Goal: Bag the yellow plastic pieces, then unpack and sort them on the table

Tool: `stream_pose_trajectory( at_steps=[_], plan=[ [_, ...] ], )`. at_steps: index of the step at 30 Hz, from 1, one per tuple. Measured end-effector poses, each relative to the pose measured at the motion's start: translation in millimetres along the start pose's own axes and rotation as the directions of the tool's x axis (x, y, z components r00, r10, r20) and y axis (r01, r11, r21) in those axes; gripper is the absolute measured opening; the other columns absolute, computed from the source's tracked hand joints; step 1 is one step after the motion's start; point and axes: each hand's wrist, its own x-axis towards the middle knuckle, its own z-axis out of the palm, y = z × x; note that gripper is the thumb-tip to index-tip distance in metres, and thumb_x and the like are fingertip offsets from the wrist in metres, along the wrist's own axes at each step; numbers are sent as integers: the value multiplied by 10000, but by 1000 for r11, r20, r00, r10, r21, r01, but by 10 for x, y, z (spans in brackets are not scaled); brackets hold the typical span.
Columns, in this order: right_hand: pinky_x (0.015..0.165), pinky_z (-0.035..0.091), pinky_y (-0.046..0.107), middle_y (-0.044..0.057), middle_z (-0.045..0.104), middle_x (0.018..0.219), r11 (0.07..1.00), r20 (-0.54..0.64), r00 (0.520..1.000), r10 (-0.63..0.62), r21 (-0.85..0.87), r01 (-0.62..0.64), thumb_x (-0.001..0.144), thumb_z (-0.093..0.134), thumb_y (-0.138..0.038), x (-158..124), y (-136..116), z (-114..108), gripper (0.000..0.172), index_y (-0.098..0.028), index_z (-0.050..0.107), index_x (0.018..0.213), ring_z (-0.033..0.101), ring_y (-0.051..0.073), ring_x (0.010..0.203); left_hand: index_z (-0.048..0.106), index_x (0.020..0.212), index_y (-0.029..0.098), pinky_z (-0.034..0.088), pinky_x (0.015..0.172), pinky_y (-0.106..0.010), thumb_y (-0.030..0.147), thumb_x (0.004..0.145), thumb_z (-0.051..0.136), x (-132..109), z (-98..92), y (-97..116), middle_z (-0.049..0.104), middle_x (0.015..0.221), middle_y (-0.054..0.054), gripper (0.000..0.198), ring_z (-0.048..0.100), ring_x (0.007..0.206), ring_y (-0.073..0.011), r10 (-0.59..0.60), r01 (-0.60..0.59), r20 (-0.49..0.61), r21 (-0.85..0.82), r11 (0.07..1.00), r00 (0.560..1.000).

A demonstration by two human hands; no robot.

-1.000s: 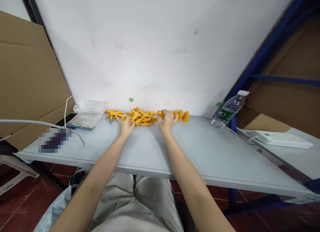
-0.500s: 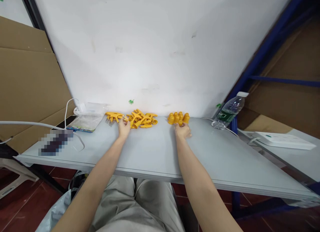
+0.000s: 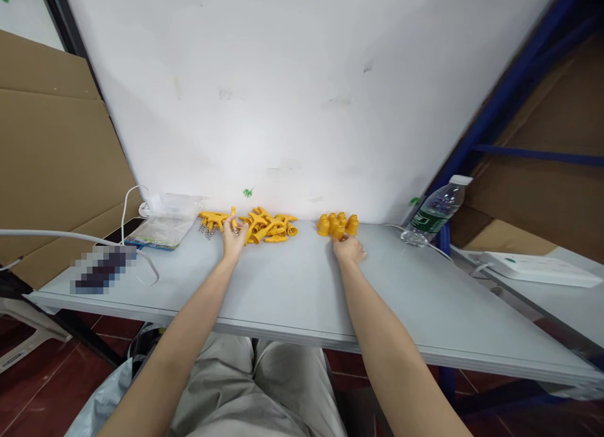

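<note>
Both my arms reach across a grey table [image 3: 292,292] to its far edge by a white board. My left hand [image 3: 233,239] is closed on a small yellow plastic part [image 3: 233,218] that it holds upright, beside a heap of yellow handle-shaped parts [image 3: 264,224] and some small metal springs [image 3: 205,229]. My right hand [image 3: 350,249] rests on the table with fingers curled at a cluster of yellow cone-shaped caps [image 3: 336,224]; what the fingers hold, if anything, is hidden.
A clear plastic bag [image 3: 165,220] and a white cable [image 3: 132,204] lie at the left. A water bottle [image 3: 434,212] leans at the right, with a white power strip [image 3: 533,267] beyond. Cardboard stands on both sides.
My right hand left the middle heap and moved right to the cone caps. My left hand lifted one yellow part from the heap and holds it upright.
</note>
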Motion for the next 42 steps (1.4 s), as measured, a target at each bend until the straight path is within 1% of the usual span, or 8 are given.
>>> stream_pose_trajectory(
  at_steps=[4, 8, 13, 17, 23, 31, 38, 42],
  plan=[
    [916, 343, 594, 135, 657, 881, 999, 8, 1000, -14, -29, 15, 737, 608, -327, -47, -26, -29, 208, -172, 693, 848, 551, 373, 1050, 355, 1387, 252, 523, 789, -246, 302, 789, 662, -24, -14, 113, 552, 1232, -115, 675, 602, 905, -121, -45, 47, 19, -135, 990, 999],
    [938, 329, 567, 141, 654, 946, 993, 76, 997, -14, -113, 23, 736, 604, -289, -91, -51, -70, 190, -168, 682, 861, 531, 361, 1078, 320, 1433, 272, 502, 885, -266, 283, 827, 607, 58, -55, 128, 503, 1303, -119, 671, 598, 1001, -131, -37, 36, -6, -103, 994, 999],
    [934, 290, 612, 139, 630, 921, 996, 88, 994, -61, -60, 66, 766, 549, -365, -91, -23, -40, 205, -190, 652, 793, 505, 379, 1106, 393, 1415, 233, 428, 1024, -327, 202, 867, 458, 325, -146, 95, 535, 1304, -117, 553, 548, 1172, -180, 22, -13, -62, 133, 991, 998],
    [930, 296, 608, 116, 631, 913, 993, 88, 992, -87, -72, 93, 726, 583, -367, -95, -2, -10, 169, -206, 626, 754, 505, 361, 1089, 468, 1366, 231, 343, 1101, -427, 193, 862, 427, 565, -247, 70, 565, 1319, -103, 508, 478, 1281, -244, 75, -60, -22, 390, 919, 997],
    [913, 320, 593, 125, 626, 983, 989, 52, 991, -127, -75, 131, 710, 606, -391, -121, -17, -12, 178, -214, 589, 724, 507, 356, 1092, 465, 1388, 228, 261, 1104, -594, 229, 900, 341, 755, -378, -115, 554, 1367, -129, 504, 407, 1346, -313, -39, -30, 91, 655, 755, 995],
    [902, 338, 580, 96, 649, 933, 984, 88, 984, -157, -65, 163, 691, 627, -430, -78, 7, 12, 221, -217, 571, 679, 538, 336, 1048, 478, 1393, 296, 186, 1128, -619, 359, 886, 395, 852, -418, -323, 383, 1523, -116, 517, 266, 1436, -315, -153, -73, 203, 800, 596, 967],
    [912, 305, 574, 64, 626, 790, 982, 132, 975, -180, -38, 186, 717, 619, -369, -83, 22, 18, 202, -207, 567, 608, 559, 319, 985, 497, 1385, 308, 197, 1118, -598, 464, 924, 312, 848, -450, -165, 418, 1468, -157, 521, 302, 1409, -337, -159, -70, 189, 827, 557, 969],
    [888, 335, 553, 73, 643, 833, 975, 28, 974, -223, 10, 222, 767, 581, -407, -136, 5, 0, 230, -214, 588, 642, 554, 304, 971, 571, 1302, 248, 278, 1087, -558, 416, 896, 375, 858, -759, 32, 491, 1382, -178, 481, 419, 1314, -341, -103, -53, 117, 872, 487, 988]
  ],
)
